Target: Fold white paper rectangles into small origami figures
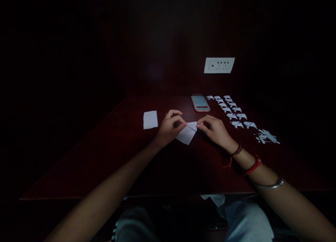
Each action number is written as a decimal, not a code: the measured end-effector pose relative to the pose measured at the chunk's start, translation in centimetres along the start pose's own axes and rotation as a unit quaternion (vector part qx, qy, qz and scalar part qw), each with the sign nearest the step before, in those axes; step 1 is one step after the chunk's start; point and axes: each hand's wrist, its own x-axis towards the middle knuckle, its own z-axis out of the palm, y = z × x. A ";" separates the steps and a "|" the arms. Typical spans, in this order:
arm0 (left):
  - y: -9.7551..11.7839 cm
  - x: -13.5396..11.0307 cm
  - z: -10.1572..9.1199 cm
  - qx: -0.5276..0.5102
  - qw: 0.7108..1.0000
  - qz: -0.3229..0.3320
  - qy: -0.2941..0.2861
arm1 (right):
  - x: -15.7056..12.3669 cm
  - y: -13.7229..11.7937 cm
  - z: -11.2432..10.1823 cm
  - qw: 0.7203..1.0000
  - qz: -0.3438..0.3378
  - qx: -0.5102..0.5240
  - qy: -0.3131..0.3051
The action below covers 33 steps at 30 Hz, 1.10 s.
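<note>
A white sheet of paper (pixel 187 136) is between my two hands, above the dark red table. My left hand (pixel 169 128) pinches its upper left edge between thumb and fingertips. On the other side, my right hand (pixel 214 129) has thumb and forefinger closed at the sheet's upper right corner. A thin dark line slants across the paper between the fingertips; whether it is a crease or a slim object I cannot tell. Left of my hands lies another white paper square (pixel 150 119), flat on the table.
Two rows of small folded paper pieces (pixel 237 124) run along the right, beside a pile of thin paper strips (pixel 267 136). A phone (pixel 201 103) with a lit screen lies behind my hands. A white socket plate (pixel 219 65) is on the back wall.
</note>
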 end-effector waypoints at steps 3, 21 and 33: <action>-0.4 0.0 0.2 -0.009 1.000 -0.017 0.001 | 0.0 0.0 0.1 1.000 -0.002 0.005 -0.002; -1.4 -0.4 1.1 0.031 0.994 -0.067 -0.085 | -0.1 1.5 1.4 0.996 0.018 -0.080 -0.039; -1.4 -0.5 -0.1 0.051 0.967 0.113 -0.221 | -0.5 0.4 0.1 0.987 0.005 -0.046 -0.154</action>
